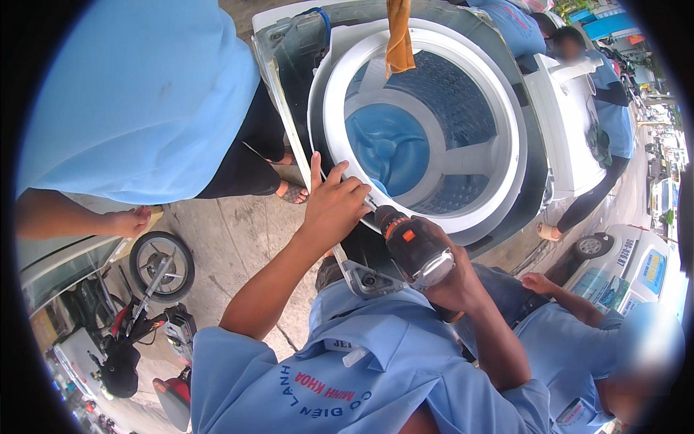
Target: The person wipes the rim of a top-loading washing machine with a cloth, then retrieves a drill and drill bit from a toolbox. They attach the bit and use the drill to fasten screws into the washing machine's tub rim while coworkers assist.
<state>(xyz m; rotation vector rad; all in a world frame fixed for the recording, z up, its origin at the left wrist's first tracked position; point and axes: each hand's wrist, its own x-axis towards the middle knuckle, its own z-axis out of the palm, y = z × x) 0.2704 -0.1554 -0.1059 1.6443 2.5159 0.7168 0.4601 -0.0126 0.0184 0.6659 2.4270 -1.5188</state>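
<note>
In my right hand point(454, 278) is a black and orange cordless drill point(413, 242), with the fingers wrapped round its grip. The drill's tip points at the near left edge of a washing machine's white tub ring point(338, 123). Just left of the tip lies my left hand point(334, 206), fingers spread over the ring and the machine's edge; what its thumb touches is hidden. Inside the ring sits a ribbed drum with a blue agitator point(390, 145) at the bottom. The machine's top cover is off, and a bare corner bracket point(369, 278) shows near my chest.
An orange-brown cloth point(399, 40) hangs over the drum's far rim. People in blue shirts stand close on the left and right. Another white machine part point(567, 123) is at the right. A motorcycle wheel point(161, 266) stands at the lower left, a white car point(614, 267) at the right.
</note>
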